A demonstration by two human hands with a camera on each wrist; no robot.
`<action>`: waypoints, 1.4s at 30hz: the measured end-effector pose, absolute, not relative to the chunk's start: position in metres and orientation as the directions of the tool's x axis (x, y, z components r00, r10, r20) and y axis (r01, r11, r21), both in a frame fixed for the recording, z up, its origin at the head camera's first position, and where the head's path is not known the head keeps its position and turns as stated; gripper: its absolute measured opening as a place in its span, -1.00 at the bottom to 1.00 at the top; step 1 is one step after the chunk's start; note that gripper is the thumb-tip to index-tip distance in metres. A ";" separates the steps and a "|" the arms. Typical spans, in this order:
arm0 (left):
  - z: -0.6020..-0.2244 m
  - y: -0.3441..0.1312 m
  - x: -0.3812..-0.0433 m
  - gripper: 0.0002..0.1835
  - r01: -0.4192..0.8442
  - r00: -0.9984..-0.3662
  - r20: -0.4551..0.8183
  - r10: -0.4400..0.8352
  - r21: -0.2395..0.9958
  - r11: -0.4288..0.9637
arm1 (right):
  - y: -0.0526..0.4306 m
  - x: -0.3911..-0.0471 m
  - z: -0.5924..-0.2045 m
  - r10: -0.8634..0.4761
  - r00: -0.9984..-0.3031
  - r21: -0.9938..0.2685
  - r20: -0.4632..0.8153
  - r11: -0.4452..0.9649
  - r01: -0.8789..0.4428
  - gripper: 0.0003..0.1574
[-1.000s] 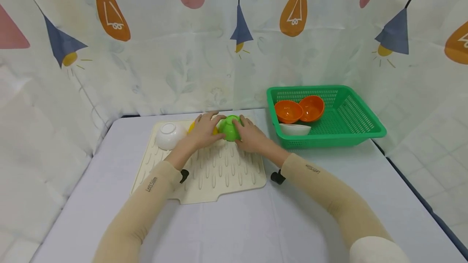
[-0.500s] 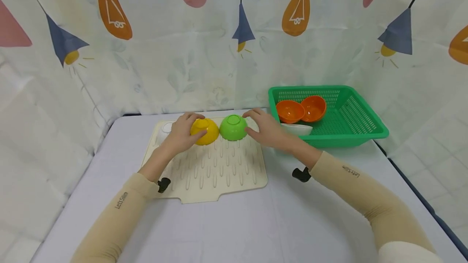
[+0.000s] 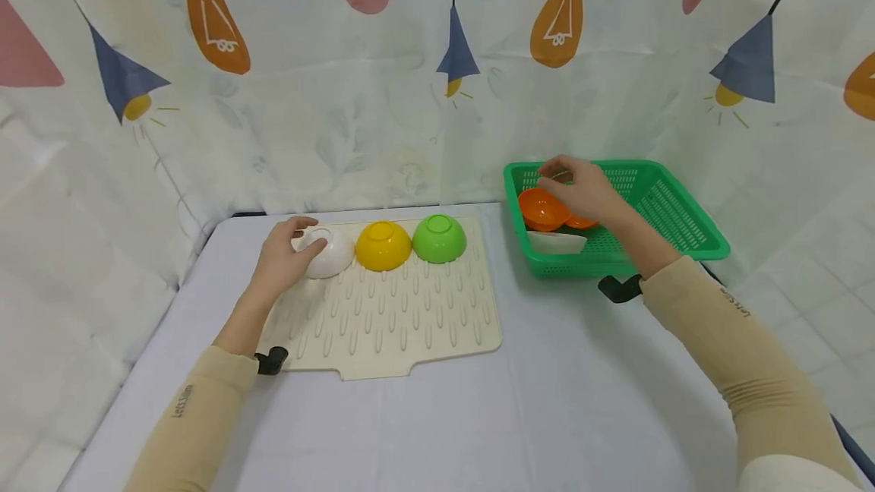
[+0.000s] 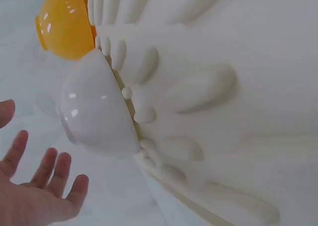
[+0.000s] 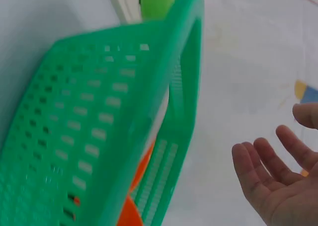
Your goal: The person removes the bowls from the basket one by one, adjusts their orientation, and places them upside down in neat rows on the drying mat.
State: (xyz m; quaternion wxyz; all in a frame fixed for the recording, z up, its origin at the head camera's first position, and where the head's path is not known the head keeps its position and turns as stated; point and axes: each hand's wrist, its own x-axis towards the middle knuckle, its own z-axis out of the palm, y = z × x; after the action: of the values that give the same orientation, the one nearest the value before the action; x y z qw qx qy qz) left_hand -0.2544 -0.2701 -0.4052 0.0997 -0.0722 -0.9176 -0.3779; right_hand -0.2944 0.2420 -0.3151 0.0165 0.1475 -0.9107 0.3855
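My left hand [image 3: 280, 255] is at the left side of an upside-down white bowl [image 3: 335, 257], thumb and fingers spread beside it. In the left wrist view a gap shows between those fingertips and the white bowl [image 4: 97, 109]. A yellow bowl [image 3: 383, 247] and a green bowl [image 3: 440, 239], both upside down, continue the row along the back of a cream draining mat [image 3: 383, 317]. Over the green basket [image 3: 567, 267], my right hand [image 3: 586, 190] hovers with relaxed fingers and nothing in them. Below it lie two orange bowls [image 3: 541, 212], one partly hidden by the hand.
A white bowl [image 3: 557, 244] leans inside the basket's front left. The mat lies on a table with a white cloth [image 3: 444, 424]. Behind stands a patterned curtain [image 3: 403, 120], close to the basket and the mat's back edge.
My left hand has moved left from the yellow bowl to the white one. My right hand has left the green bowl and moved right, over the basket. The three bowls on the mat now stand uncovered.
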 end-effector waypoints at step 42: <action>-0.428 -0.359 -0.260 -0.30 -0.252 -0.927 -0.370 0.062 0.738 0.626 | 0.356 -0.340 -0.345 -0.042 -0.937 -0.825 -0.346 0.490 0.282 -0.05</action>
State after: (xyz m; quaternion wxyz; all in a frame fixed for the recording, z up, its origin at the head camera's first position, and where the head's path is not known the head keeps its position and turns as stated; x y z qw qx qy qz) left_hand -0.2602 -0.3588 -0.4280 -0.1832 0.0539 -0.8829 -0.4289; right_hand -0.3399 0.3557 -0.3451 -0.1619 -0.0710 -0.8478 0.5000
